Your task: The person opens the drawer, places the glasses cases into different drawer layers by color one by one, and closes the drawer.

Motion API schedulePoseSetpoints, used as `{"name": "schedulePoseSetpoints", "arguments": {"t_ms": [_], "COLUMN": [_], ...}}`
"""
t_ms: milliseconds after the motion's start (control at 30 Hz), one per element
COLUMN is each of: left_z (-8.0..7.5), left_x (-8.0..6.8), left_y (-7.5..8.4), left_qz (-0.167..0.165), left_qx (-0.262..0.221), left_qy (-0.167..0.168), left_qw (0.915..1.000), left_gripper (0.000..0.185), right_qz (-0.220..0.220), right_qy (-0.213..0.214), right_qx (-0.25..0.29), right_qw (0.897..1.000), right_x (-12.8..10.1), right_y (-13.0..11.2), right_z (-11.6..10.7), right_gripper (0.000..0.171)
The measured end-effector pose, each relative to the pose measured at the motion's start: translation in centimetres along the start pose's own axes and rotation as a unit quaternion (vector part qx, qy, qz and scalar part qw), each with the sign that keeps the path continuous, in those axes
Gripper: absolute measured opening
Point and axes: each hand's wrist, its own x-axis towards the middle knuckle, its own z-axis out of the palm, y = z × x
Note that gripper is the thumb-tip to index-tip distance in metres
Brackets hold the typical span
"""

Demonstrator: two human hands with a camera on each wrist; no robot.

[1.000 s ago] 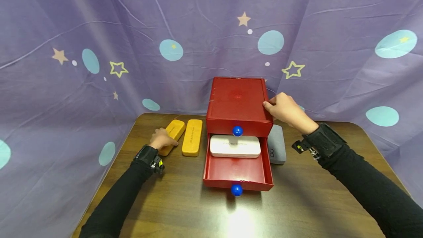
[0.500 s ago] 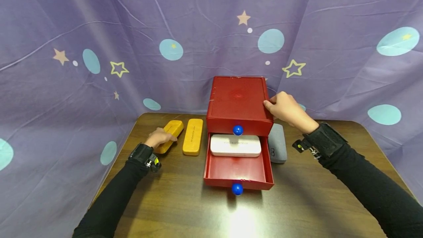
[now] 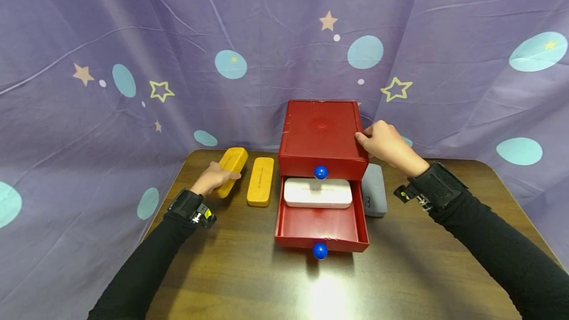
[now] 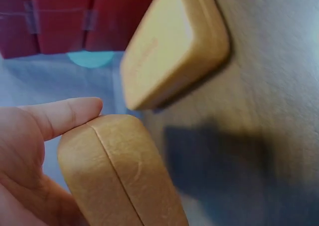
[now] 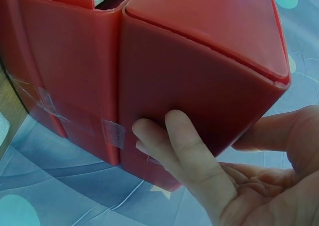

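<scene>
purple star-and-dot curtain (image 3: 133,38) hangs behind a dark wooden table (image 3: 400,270)

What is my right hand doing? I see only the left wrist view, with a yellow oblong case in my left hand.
Observer: The right hand grips the upper right edge of the red plastic drawer box.
Operator: Is its lower drawer open?
Observer: Yes, the lower drawer is pulled out; a white oblong case lies in it.
Operator: Anything right of the box?
Observer: A grey oblong case, on the wooden table beside the box.
</scene>
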Motion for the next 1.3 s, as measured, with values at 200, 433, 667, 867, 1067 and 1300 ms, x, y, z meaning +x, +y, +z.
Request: {"name": "schedulePoseSetpoints", "arguments": {"t_ms": [200,433,667,867,1067,1300], "left_z": [-1.0,-2.4,-3.0,-1.8,-0.4,1.5], "left_x": [-1.6,-3.7,-7.0,-9.3,-11.1,-11.8], "left_y": [2.0,4.2,6.6,8.5,10.5,12.8], "left_qz": [0.067,0.153,0.179,0.293,0.359,0.381], "left_qx": [-0.051,-0.03,-0.047,-0.042,0.047,0.147], "left_qy": [-0.033,-0.066,-0.062,-0.083,-0.126,-0.178], "left_qw": [0.9959,0.9855,0.9808,0.9517,0.9237,0.8955], "left_gripper": [0.042,0.041,0.07,0.066,0.069,0.07], "right_qz": [0.001,-0.001,-0.005,-0.008,-0.006,-0.005], "right_qy": [0.0,0.0,0.003,0.007,0.008,0.013], "right_qx": [0.004,0.001,-0.006,-0.009,-0.003,-0.009], "right_qw": [1.0,1.0,1.0,1.0,1.0,1.0], "right_x": [0.0,0.2,0.0,-0.2,-0.2,-0.2], "right_y": [-0.1,-0.1,0.0,0.3,0.2,0.2], "right_z": [0.0,0.0,0.0,0.0,0.1,0.1], "right_gripper": [0.038,0.039,0.041,0.042,0.042,0.042]}}
